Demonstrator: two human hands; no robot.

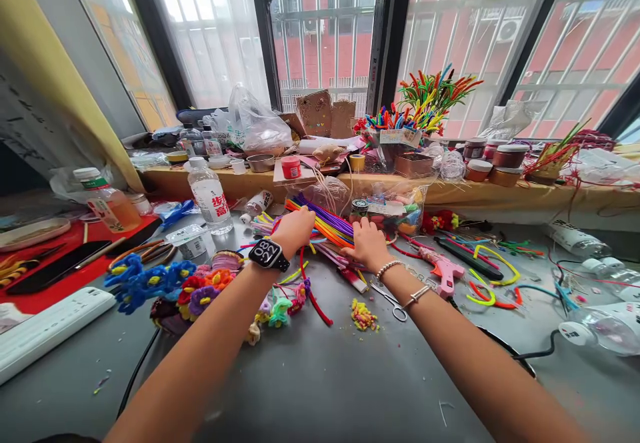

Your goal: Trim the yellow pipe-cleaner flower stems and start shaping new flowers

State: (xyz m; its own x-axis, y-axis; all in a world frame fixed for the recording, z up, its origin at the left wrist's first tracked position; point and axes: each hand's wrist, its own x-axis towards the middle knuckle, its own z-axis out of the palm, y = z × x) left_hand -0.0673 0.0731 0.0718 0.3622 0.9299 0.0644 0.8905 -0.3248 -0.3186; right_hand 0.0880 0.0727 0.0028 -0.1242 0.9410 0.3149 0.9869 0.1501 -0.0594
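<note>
Both my arms reach forward over a grey table (pixel 320 376) to a heap of coloured pipe cleaners (pixel 325 224). My left hand (pixel 294 228), with a black smartwatch on its wrist, is curled with fingers closed on the left end of the bundle. My right hand (pixel 368 243), wearing bracelets, rests on the right part of the heap, its fingers bent down into the strands. What each finger pinches is hidden by the backs of the hands.
Pipe-cleaner flowers (pixel 165 283) lie left. Scissors (pixel 389 298), a pink glue gun (pixel 443 269) and loose bent strands (pixel 487 276) lie right. A water bottle (pixel 210 196), a white power strip (pixel 50 326) and a cluttered windowsill (pixel 525 193) surround the area.
</note>
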